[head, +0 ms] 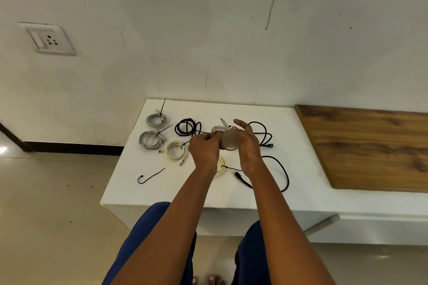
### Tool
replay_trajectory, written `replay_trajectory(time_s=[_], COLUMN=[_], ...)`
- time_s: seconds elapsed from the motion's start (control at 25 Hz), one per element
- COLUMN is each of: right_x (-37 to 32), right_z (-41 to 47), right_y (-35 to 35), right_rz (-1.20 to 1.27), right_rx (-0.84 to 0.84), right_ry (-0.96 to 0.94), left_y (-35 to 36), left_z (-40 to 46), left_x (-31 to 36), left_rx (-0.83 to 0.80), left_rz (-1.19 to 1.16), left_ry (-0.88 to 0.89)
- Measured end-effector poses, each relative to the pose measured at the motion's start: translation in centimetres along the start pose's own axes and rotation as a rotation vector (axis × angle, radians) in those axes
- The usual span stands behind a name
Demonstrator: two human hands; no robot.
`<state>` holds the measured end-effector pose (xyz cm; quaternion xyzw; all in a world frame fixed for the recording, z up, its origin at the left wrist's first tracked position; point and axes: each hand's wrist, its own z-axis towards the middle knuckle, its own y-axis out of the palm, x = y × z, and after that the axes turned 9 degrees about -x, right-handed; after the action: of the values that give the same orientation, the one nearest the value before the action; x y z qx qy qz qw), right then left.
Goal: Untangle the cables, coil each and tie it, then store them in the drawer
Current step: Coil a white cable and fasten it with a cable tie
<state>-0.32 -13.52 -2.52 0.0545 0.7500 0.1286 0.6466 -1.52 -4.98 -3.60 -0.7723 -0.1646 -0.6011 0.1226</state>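
Both hands are raised over the white table (301,146). My right hand (246,143) grips a coiled white cable (220,128), its plug sticking up behind the fingers. My left hand (203,149) pinches at the coil's left side, where a thin black tie runs off leftward. Tied coils lie on the table: two grey ones (155,120) (150,140), a cream one (176,150), a black one (187,127). Another cream coil (221,168) shows between my forearms. A loose black cable (278,164) sprawls at the right.
A spare black tie (150,177) lies near the table's front left. A wooden panel (370,146) adjoins the table on the right. A wall socket (47,38) sits at the upper left. My knees in blue trousers are below the table edge.
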Motion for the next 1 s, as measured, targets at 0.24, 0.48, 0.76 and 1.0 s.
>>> replay_trajectory(time_s=[0.24, 0.48, 0.76, 1.0], right_x=[-0.5, -1.0, -1.0, -1.0], right_z=[0.3, 0.3, 0.3, 0.5], right_y=[-0.4, -1.0, -0.9, -1.2], right_rz=[-0.074, -0.021, -0.009, -0.020], right_rx=[-0.109, -0.106, -0.007, 0.114], right_ry=[0.077, 0.121, -0.009, -0.112], left_y=[-0.3, -0.4, -0.1, -0.7], left_z=[-0.3, -0.5, -0.4, -0.4], left_x=[0.2, 0.2, 0.5, 1.2], left_rx=[-0.077, -0.147, -0.245, -0.374], left_rz=[-0.012, 0.038, 0.060, 0.186], left_ry=[0.044, 0.137, 0.180, 0.182])
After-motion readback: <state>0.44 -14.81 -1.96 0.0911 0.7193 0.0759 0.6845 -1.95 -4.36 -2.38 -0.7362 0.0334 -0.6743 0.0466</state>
